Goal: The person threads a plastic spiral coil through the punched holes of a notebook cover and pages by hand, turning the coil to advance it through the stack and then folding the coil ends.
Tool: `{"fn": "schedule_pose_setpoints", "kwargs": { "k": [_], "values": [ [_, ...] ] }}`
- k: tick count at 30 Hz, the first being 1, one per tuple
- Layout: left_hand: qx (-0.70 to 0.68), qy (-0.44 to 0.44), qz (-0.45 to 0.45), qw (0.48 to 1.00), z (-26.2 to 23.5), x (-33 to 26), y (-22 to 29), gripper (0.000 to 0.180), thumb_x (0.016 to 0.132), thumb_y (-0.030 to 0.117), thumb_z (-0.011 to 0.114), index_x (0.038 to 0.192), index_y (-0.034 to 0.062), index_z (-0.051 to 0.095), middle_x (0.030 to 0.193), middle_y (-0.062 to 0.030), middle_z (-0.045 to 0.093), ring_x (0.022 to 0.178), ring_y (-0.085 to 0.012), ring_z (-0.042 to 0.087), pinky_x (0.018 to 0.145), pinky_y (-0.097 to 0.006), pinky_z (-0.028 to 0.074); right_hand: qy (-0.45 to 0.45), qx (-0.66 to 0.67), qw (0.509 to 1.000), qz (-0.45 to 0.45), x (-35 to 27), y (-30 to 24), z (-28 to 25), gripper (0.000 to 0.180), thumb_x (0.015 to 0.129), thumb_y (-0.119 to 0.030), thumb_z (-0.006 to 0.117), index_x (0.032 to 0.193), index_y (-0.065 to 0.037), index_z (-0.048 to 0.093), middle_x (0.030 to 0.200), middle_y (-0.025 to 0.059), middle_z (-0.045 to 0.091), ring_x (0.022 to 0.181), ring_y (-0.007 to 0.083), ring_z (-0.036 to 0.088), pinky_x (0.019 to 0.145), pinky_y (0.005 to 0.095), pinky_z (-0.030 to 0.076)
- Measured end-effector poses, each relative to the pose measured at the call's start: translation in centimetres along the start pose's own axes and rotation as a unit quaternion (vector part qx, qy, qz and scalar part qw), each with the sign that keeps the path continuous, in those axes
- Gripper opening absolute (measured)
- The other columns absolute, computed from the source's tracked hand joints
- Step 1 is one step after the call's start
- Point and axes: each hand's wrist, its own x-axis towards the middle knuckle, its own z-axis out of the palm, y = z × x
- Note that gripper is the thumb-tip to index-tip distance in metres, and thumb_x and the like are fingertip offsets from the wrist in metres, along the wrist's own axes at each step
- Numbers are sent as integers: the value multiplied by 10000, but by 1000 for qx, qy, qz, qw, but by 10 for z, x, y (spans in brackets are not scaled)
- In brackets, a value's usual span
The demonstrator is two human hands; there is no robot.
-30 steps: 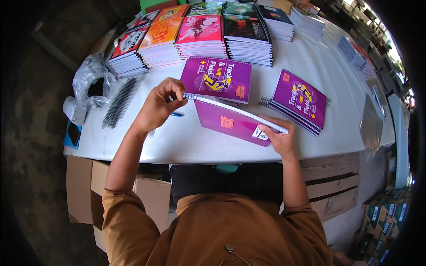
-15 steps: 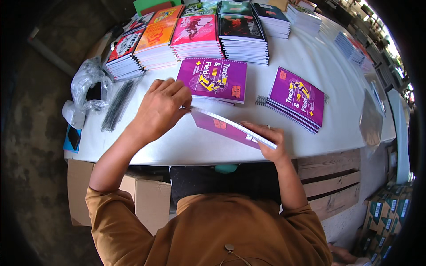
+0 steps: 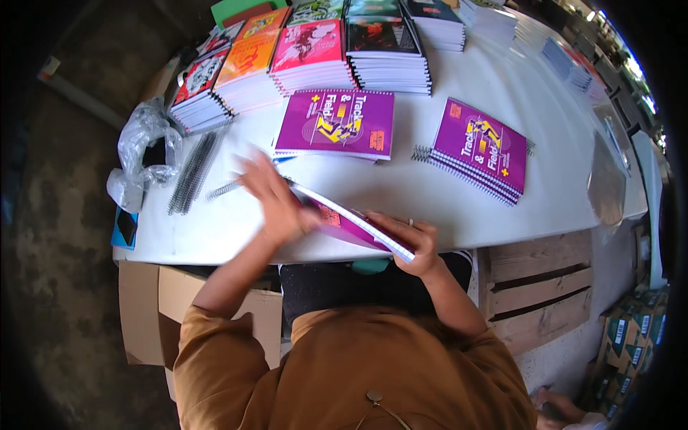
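From my distant seat, I took the purple-covered rectangular notebook with white page edges as my landmark and judged every place from it. It was raised over the near edge of the white-covered worktop, tipped so that its long white edge faced up. That long axis slanted from a far left end beside the left hand to a near right end in the right hand.

The right hand was clamped on that near end, fingers over the back side; I could not make out its thumb. The left hand was by the opposite end, fingers spread apart and smeared by blur, and I saw nothing gripped in it. Whether its thumb met the purple cover, I could not tell.

The relation I weighed most was at the far left end: a thin grey wire spiral coil stuck out beyond it, past the left hand's fingers. The left hand was clearly the nearer one to the coil. Where the coil passed behind those fingers I lost it, so I could not say if it joined the notebook.

Beyond the notebook lay a stack of purple-covered notebooks; well to its left lay a bundle of dark spiral coils.
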Motion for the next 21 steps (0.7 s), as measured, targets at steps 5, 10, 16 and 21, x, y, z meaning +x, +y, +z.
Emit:
{"fn": "schedule_pose_setpoints", "kwargs": {
  "k": [5, 10, 16, 21],
  "values": [
    [64, 72, 183, 978, -24, 12, 13, 1082, 776, 768, 267, 1365, -128, 117, 1423, -350, 25, 1339, -461, -42, 1030, -589, -72, -12, 41, 999, 11, -4, -6, -4, 393, 728, -30, 662, 1117, -15, 606, 1060, 139, 638, 896, 269, 648, 766, 335, 514],
    [-51, 48, 92, 993, -24, 4, 26, 1005, 817, 676, 388, 1378, -88, 53, 1438, -274, 84, 1344, -413, 48, 1057, -556, -33, 2, -12, 998, -65, 3, -7, -1, 383, 716, -31, 680, 1092, 0, 614, 1050, 148, 639, 880, 260, 646, 750, 339, 514],
    [-14, 185, 53, 981, -16, 13, -23, 875, 862, 631, 333, 1352, -84, 219, 1442, -249, 164, 1344, -334, 175, 1085, -468, 104, -16, -5, 995, -95, -7, -1, -3, 418, 714, -60, 673, 1124, -13, 601, 1110, 135, 617, 918, 269, 638, 784, 341, 516],
    [-96, -16, 124, 987, -6, -9, 53, 1090, 729, 786, 367, 1385, -56, 148, 1407, -303, 177, 1297, -511, 121, 1004, -646, 109, -19, 60, 998, 0, -16, -5, -7, 433, 751, -57, 657, 1174, -18, 573, 1132, 137, 607, 948, 280, 629, 797, 353, 506]
  ]
}}
